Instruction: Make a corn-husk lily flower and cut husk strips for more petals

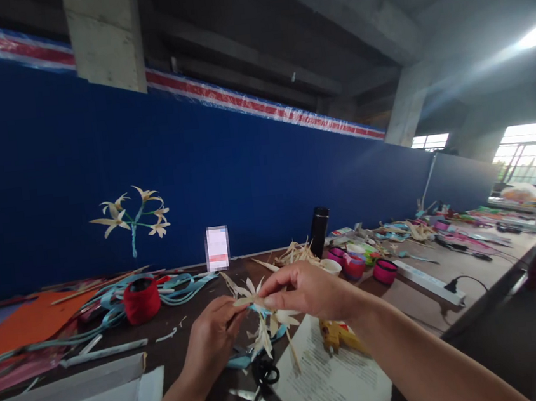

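Observation:
Both my hands are raised over a dark table and hold a small bunch of pale straw flowers. My left hand grips the bunch from the left with curled fingers. My right hand pinches a petal at the top of the bunch between thumb and fingertips. Pale petals and thin stems hang below my hands. Under the bunch lie black-handled scissors and a printed sheet of paper. A yellow glue gun rests on the paper beside my right wrist.
A finished straw flower sprig is fixed on the blue wall. A red thread spool, light blue ribbons, orange paper, a black bottle, pink tape rolls and a power strip lie on the table.

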`<action>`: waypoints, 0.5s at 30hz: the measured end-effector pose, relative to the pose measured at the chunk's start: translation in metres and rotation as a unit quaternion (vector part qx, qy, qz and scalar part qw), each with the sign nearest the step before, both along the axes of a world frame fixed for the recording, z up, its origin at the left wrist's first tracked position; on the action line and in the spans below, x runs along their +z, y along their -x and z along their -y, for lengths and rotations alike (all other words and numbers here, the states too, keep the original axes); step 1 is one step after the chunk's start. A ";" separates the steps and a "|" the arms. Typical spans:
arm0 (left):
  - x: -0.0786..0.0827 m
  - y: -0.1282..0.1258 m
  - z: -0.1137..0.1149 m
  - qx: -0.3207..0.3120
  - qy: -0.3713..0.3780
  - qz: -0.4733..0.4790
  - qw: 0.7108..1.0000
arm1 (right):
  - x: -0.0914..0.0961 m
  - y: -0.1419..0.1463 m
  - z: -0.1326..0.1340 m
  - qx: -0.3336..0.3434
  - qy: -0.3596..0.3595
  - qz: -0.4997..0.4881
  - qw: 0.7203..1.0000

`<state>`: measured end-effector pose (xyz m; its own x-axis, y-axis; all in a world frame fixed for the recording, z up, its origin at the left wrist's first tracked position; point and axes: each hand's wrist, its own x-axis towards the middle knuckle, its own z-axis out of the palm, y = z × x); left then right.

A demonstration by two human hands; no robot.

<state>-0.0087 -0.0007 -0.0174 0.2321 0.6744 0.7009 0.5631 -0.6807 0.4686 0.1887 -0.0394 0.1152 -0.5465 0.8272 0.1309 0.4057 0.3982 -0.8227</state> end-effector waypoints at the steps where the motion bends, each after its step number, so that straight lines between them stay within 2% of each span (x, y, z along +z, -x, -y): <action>1: 0.000 0.000 0.000 0.000 0.004 -0.001 1.000 | 0.000 0.000 0.000 0.002 0.002 0.001 1.000; 4: -0.001 0.000 -0.001 -0.004 0.011 0.003 1.000 | 0.000 0.002 0.001 -0.002 0.012 -0.012 1.000; 8: -0.004 -0.001 -0.004 -0.004 0.018 0.041 0.999 | 0.003 0.003 0.004 -0.043 0.026 -0.038 0.998; 11: -0.004 -0.002 -0.004 -0.010 0.033 0.083 0.996 | 0.006 0.000 0.006 -0.070 0.019 -0.091 0.993; 13: -0.002 -0.003 -0.004 -0.032 0.043 0.113 0.992 | 0.002 -0.003 0.004 -0.121 -0.018 -0.156 0.980; 15: 0.001 -0.004 -0.004 -0.035 0.057 0.148 0.987 | -0.009 -0.005 -0.001 -0.199 -0.071 -0.248 0.946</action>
<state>-0.0048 0.0029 -0.0160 0.0779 0.7424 0.6654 0.3427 -0.6467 0.6814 0.1932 -0.0381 0.1067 -0.0384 0.9089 0.4153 0.1258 0.4167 -0.9003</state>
